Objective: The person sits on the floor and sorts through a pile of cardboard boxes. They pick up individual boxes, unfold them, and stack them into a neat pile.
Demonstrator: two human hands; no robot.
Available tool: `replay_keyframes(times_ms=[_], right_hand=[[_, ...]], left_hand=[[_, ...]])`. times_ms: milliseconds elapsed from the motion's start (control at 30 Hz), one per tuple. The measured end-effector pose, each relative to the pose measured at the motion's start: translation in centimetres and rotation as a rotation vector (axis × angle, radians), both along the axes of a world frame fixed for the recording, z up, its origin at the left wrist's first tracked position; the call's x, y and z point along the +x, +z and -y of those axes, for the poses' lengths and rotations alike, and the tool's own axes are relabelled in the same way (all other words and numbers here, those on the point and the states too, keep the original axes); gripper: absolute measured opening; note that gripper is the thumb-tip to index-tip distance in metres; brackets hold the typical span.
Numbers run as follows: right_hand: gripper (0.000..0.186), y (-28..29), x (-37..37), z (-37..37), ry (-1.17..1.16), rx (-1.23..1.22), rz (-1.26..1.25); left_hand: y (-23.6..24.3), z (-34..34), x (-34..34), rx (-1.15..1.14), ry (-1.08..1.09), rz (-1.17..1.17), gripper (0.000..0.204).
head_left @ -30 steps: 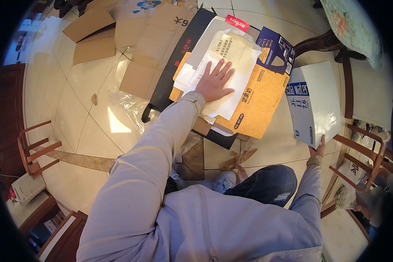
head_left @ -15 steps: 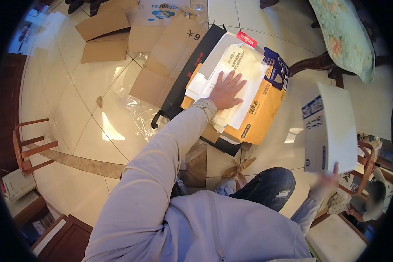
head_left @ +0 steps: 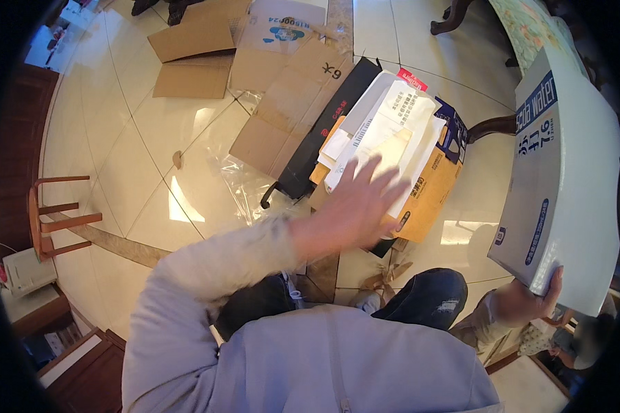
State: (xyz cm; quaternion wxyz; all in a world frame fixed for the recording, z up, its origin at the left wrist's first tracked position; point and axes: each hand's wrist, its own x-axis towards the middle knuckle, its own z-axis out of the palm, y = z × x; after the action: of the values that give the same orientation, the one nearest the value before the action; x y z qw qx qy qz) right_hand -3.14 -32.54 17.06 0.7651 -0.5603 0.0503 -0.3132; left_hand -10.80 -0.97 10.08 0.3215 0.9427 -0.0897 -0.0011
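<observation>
My left hand [head_left: 355,206] is spread flat, fingers apart, blurred w/ motion, over the near edge of the paper pile [head_left: 386,134]; can't tell if it's touching the sheets or just above them. My right hand [head_left: 530,299] is clamped on the lower corner of a big white flat carton [head_left: 561,172] w/ blue print, held up at my right side, tilted, well clear of the floor.

The pile sits on the tiled floor [head_left: 138,158] in front of my knees: white sheets and envelopes on top of a yellow-orange padded mailer [head_left: 427,199], a dark blue box [head_left: 451,131] poking out at the far right edge, a long black flattened box [head_left: 324,131] along the left edge.

To do this well, I'd say: keep the left palm flat and low so the loose sheets don't slide (they look slippery, stacked crooked), and grip the carton closer to its middle, since one corner hold on something that wide could let it twist.

Count, as far as I can see: 1 white carton, 1 yellow-orange mailer, 1 dark blue box, 1 black box, approx 4–5 flattened brown cardboard pieces [head_left: 193,58] toward the far left of the floor, 1 clear plastic wrap [head_left: 244,182] beside the pile, 1 small wooden chair [head_left: 52,224] at the left edge. White sheets: several, too overlapped to count.
</observation>
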Motion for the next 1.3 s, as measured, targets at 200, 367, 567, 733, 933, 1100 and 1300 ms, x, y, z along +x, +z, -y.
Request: replay_keyframes(times_ms=[200, 367, 567, 733, 933, 1100, 1300], right_hand=[[0.042, 1.6, 0.9, -6.7, -0.498, -1.407, 0.387], [0.043, 5.9, 5.1, -11.9, -0.447, -1.551, 0.647], [0.039, 10.2, 8.1, -19.5, -0.052, -1.317, 0.702], [0.053, 10.0, 6.1, -23.9, 0.386, -0.679, 0.265], [0.047, 12.4, 0.4, -26.4, 0.912, -0.126, -0.301], [0.054, 16.0, -3.5, -24.2, 1.052, -0.015, -0.854], [0.057, 20.9, -8.8, -23.1, 1.149, 0.043, -1.110]], left_hand=[[5.3, 1.5, -8.2, -0.314, 0.018, 0.008, 0.049], [4.8, 2.4, -8.1, -0.431, 0.156, -0.144, 0.033], [5.6, 3.6, -9.0, -0.545, 0.399, -0.243, 0.031], [5.7, 3.5, -9.8, -0.501, 0.555, -0.227, 0.031], [3.0, 4.2, -13.4, -0.509, 0.985, -0.121, 0.027], [-2.1, 6.6, -21.9, -0.445, 0.960, -0.186, 0.032], [14.4, -4.0, -28.7, -2.265, 1.434, 0.183, 0.064]])
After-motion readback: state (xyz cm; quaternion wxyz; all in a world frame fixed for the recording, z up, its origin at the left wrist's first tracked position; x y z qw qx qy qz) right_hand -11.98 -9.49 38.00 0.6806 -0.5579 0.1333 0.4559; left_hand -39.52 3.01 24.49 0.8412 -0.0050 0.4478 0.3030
